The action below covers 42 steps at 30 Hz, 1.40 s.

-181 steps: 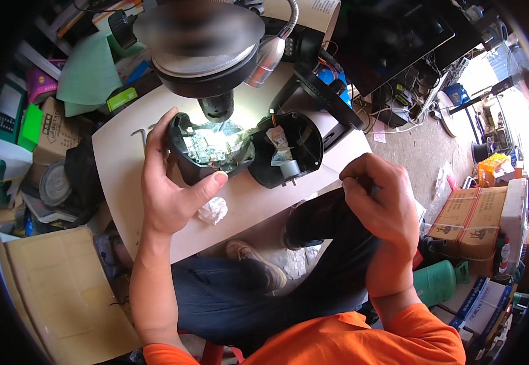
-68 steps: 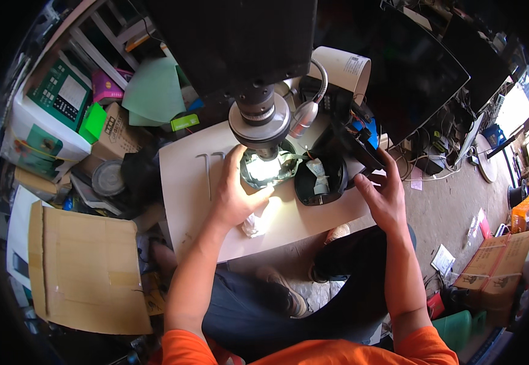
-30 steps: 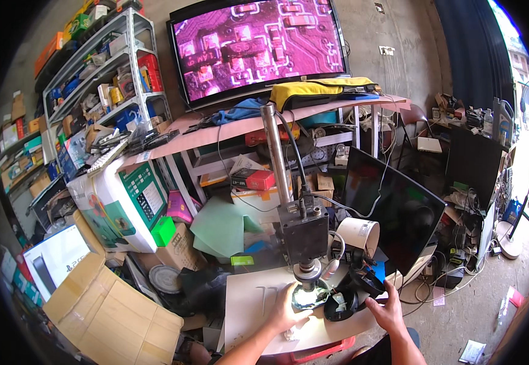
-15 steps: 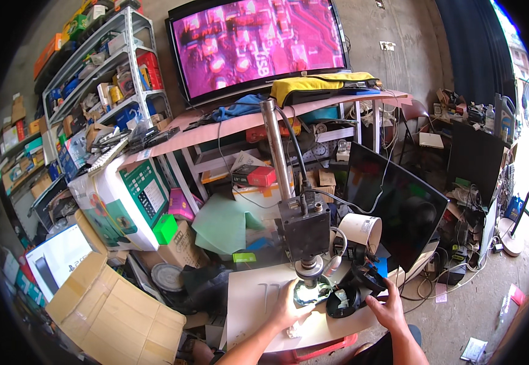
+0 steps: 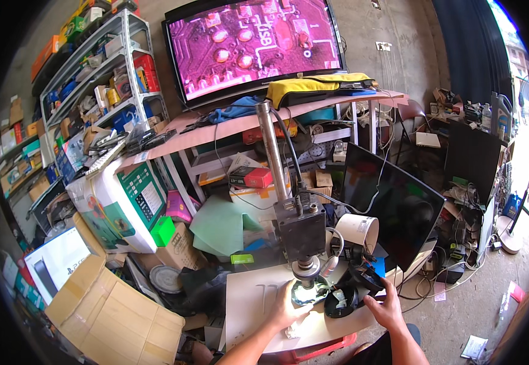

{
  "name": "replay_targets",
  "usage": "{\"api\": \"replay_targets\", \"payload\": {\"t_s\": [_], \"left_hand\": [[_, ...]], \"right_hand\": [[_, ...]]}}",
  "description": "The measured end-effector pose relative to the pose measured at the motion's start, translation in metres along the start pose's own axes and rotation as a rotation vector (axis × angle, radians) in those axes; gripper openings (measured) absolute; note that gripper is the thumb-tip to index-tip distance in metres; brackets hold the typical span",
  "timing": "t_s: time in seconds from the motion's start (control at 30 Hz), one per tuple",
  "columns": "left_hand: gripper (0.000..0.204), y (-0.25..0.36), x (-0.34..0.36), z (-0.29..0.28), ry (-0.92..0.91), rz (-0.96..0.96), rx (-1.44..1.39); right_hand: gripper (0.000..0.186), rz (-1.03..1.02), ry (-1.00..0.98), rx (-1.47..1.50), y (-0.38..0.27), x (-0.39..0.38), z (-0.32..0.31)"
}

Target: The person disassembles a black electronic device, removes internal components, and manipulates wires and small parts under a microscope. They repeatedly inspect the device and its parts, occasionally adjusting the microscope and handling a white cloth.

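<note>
My left hand [image 5: 284,309] grips the near side of a brightly lit round part [image 5: 310,294] under the lens of a black inspection microscope [image 5: 299,232]. Glare hides that part's details. Beside it lies a black round cup [image 5: 341,302], which looks like a headphone ear cup, with a small pale piece inside. My right hand [image 5: 387,306] is closed on a second black curved piece [image 5: 368,277], apparently joined to the cup. Both hands are just above a white board [image 5: 249,304]. A wall screen [image 5: 255,48] displays a magnified pink circuit board.
A white cylinder [image 5: 360,230] and a dark monitor [image 5: 392,204] stand behind my right hand, with cables around them. An opened cardboard box [image 5: 115,310] lies at the left. A red stool edge [image 5: 325,349] shows under the board. Loaded shelves [image 5: 103,73] line the left wall.
The magnified picture on the screen has shifted to another area of the circuit board and looks sharper. My hands have barely moved.
</note>
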<state>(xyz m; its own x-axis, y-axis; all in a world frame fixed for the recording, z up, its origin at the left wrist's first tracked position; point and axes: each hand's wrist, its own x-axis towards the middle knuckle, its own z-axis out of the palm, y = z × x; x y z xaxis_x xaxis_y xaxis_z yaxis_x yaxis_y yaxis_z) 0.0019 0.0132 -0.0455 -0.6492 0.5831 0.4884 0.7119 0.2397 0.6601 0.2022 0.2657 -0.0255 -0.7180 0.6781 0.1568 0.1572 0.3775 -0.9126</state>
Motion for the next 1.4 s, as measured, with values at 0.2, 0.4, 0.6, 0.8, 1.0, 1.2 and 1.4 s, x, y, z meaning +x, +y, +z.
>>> {"api": "replay_targets", "payload": {"t_s": [0.2,0.4,0.6,0.8,1.0,1.2,1.4], "left_hand": [[0.099,-0.003,0.0,0.0,-0.026,-0.028,0.009],[0.102,-0.006,-0.001,0.001,-0.015,-0.013,0.041],[0.102,-0.004,-0.001,0.0,-0.012,0.001,0.054],[0.101,-0.008,-0.002,0.001,-0.017,-0.003,0.032],[0.1,-0.004,-0.001,0.0,-0.009,0.0,0.029],[0.1,-0.002,0.0,-0.001,-0.013,-0.003,0.025],[0.1,-0.001,0.0,-0.002,-0.017,-0.007,0.027]], "right_hand": [[0.086,-0.014,0.0,0.0,0.005,0.001,0.001],[0.087,-0.022,0.004,-0.031,0.01,0.002,0.001],[0.086,-0.012,-0.001,-0.017,0.002,0.0,-0.001],[0.085,-0.014,-0.014,-0.007,-0.002,-0.001,-0.002],[0.086,-0.012,-0.016,-0.019,-0.003,-0.001,-0.003],[0.087,-0.011,-0.01,-0.013,0.0,0.0,-0.002],[0.087,-0.017,-0.002,-0.018,0.003,-0.001,-0.001]]}}
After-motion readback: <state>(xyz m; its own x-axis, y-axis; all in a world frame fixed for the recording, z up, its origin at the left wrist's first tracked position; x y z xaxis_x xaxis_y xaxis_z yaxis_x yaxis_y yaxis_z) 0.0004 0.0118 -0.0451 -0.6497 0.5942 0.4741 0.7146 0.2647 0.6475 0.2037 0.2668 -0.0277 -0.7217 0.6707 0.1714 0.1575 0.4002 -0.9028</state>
